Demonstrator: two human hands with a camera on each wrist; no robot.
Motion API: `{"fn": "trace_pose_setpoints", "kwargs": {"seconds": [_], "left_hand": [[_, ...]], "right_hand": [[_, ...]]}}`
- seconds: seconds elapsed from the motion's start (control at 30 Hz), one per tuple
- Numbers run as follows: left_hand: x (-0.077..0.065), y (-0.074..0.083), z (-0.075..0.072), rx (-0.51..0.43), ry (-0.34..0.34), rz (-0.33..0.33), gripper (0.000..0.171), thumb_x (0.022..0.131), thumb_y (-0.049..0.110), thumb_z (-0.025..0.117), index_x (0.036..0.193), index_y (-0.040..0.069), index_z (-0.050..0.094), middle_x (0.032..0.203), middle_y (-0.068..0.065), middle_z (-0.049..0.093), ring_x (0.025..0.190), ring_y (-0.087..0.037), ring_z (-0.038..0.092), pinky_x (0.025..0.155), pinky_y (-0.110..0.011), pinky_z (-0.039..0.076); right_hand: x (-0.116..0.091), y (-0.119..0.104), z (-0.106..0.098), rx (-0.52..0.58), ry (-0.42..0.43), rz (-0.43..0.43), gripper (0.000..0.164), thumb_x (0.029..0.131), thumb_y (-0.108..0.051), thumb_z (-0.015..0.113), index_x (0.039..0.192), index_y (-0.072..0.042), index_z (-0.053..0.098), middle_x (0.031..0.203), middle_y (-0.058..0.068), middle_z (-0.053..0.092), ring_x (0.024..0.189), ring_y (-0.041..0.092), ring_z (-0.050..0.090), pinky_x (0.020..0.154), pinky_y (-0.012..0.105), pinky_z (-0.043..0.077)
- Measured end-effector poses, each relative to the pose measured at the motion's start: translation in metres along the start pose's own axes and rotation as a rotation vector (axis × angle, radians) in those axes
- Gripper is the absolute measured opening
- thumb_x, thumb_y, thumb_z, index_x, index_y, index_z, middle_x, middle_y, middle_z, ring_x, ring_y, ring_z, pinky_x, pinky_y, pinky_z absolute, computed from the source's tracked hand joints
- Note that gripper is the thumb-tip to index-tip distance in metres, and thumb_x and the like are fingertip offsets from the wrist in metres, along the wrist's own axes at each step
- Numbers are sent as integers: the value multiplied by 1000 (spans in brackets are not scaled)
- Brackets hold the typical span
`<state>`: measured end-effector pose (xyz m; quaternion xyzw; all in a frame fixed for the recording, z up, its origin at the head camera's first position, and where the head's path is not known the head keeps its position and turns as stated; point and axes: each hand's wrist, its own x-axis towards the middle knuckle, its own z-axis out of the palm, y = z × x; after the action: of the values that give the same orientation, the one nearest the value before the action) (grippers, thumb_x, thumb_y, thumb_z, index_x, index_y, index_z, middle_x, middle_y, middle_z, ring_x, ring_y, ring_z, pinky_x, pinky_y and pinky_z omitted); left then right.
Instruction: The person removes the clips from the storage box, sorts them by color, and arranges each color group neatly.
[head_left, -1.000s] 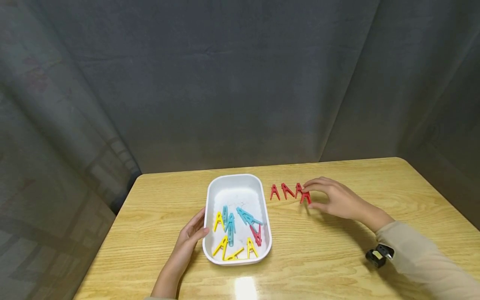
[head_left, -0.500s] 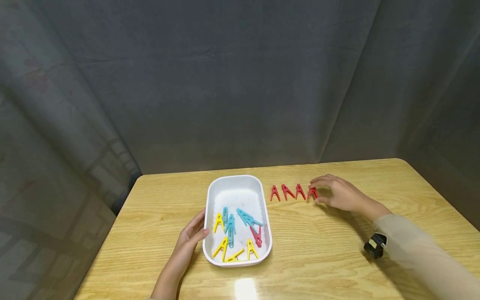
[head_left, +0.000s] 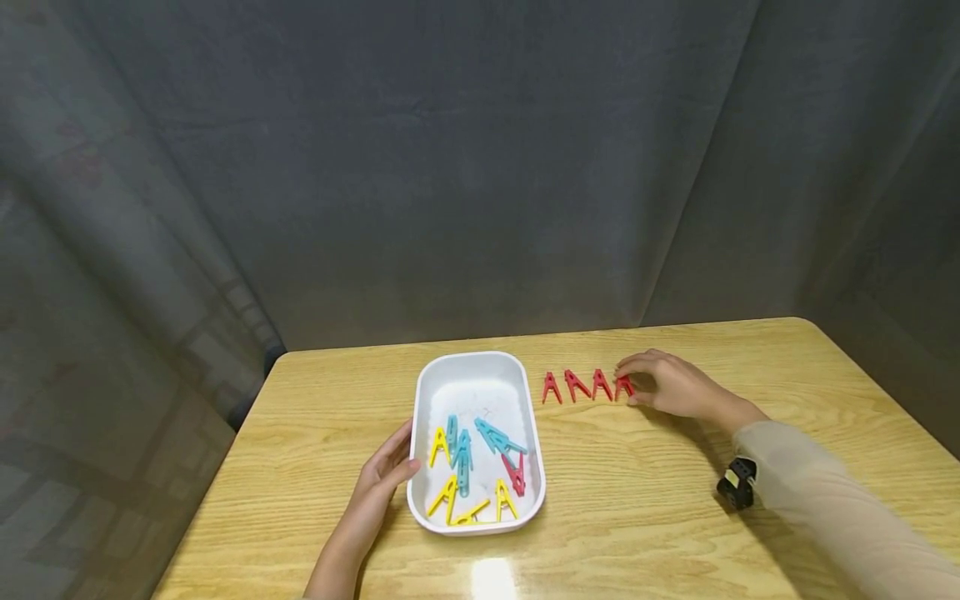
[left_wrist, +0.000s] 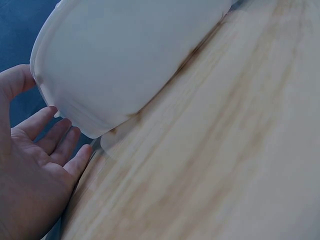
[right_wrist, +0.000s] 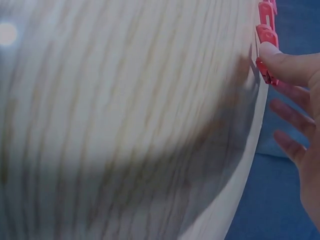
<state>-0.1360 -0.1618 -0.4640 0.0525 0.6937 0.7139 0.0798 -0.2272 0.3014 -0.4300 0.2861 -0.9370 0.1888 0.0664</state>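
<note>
My left hand [head_left: 381,481] holds the left wall of a white tray [head_left: 474,393]. Its thumb lies over the rim and its fingers are against the outside. Inside the tray lie several yellow clothespins [head_left: 504,498], several blue clothespins [head_left: 498,438] and one red clothespin [head_left: 515,477]. To the tray's right, red clothespins stand in a row on the table. At the row's right end my right hand [head_left: 673,388] pinches a red clothespin [head_left: 623,387] between thumb and fingers. In the right wrist view the thumb presses on this clothespin [right_wrist: 267,75], partly covering it.
Three other red clothespins, left [head_left: 551,387], middle [head_left: 576,385] and right [head_left: 602,385], lie between the tray and the right hand. The wooden table [head_left: 637,508] ends at a grey curtain [head_left: 465,208] behind. A small black device [head_left: 737,483] sits at the right wrist.
My right hand has carried the red clothespin rightward and slightly up from in front of the third one to the row's end. The left hand and tray stay in place.
</note>
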Motion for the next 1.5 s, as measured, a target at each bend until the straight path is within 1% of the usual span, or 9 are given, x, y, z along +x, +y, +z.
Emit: {"fn": "trace_pose_setpoints", "kwargs": {"seconds": [0.17, 0.33, 0.57, 0.73, 0.83, 1.0, 1.2, 1.37, 1.5], "left_hand": [[0, 0, 0, 1, 0, 4, 60, 97, 14, 59, 152, 7, 36, 158, -11, 33, 145, -33, 28, 117, -53, 16], [0, 1, 0, 4, 0, 2, 60, 97, 14, 59, 152, 7, 36, 158, -11, 34, 145, -32, 28, 116, -52, 17], [0, 0, 0, 4, -2, 10, 60, 97, 14, 58, 152, 7, 36, 158, -11, 33, 145, -33, 28, 117, -53, 16], [2, 0, 0, -2, -2, 3, 60, 97, 15, 60, 152, 9, 37, 157, -8, 34, 145, -30, 28, 117, -53, 15], [2, 0, 0, 0, 1, -2, 60, 97, 15, 60, 152, 9, 37, 157, -7, 35, 145, -29, 29, 117, -52, 16], [3, -1, 0, -4, 2, -4, 61, 96, 15, 60, 152, 9, 37, 157, -7, 35, 144, -29, 29, 117, -52, 16], [4, -2, 0, -6, -4, 1, 60, 97, 16, 60, 152, 10, 38, 157, -7, 34, 145, -30, 28, 117, -54, 15], [5, -2, 0, -15, -7, -3, 61, 96, 17, 60, 153, 10, 37, 158, -7, 34, 145, -29, 28, 117, -53, 15], [5, -2, 1, -23, -10, -9, 62, 96, 17, 60, 153, 10, 37, 158, -7, 34, 145, -29, 28, 118, -54, 14]], "right_hand": [[0, 0, 2, 3, -16, 0, 40, 78, -10, 84, 115, -4, 71, 122, 15, 66, 113, 38, 58, 95, 57, 46], [1, -1, 2, 5, -28, 5, 40, 79, -10, 83, 117, -4, 71, 126, 17, 64, 117, 40, 56, 97, 58, 44], [0, -8, -4, 34, 14, 13, 40, 79, -10, 83, 116, -3, 71, 128, 19, 62, 120, 42, 53, 99, 61, 41], [1, -18, -12, 67, 39, 34, 38, 80, -6, 82, 116, -5, 71, 129, 15, 62, 122, 39, 52, 99, 60, 41], [1, -24, -15, 86, 45, 33, 38, 80, -7, 81, 117, -7, 71, 129, 12, 62, 123, 38, 52, 100, 60, 41], [3, -36, -17, 88, 64, -12, 40, 80, -10, 83, 117, -6, 72, 127, 10, 63, 122, 35, 53, 99, 58, 42], [5, -53, -21, 84, 85, -55, 39, 79, -8, 82, 117, -8, 72, 125, 8, 65, 119, 31, 55, 98, 55, 44], [8, -65, -23, 89, 126, -120, 39, 77, -10, 84, 115, -9, 73, 122, 6, 67, 116, 28, 58, 96, 52, 47], [11, -75, -24, 101, 126, -165, 39, 78, -14, 85, 115, -12, 73, 120, 2, 67, 114, 25, 59, 96, 49, 47]]}}
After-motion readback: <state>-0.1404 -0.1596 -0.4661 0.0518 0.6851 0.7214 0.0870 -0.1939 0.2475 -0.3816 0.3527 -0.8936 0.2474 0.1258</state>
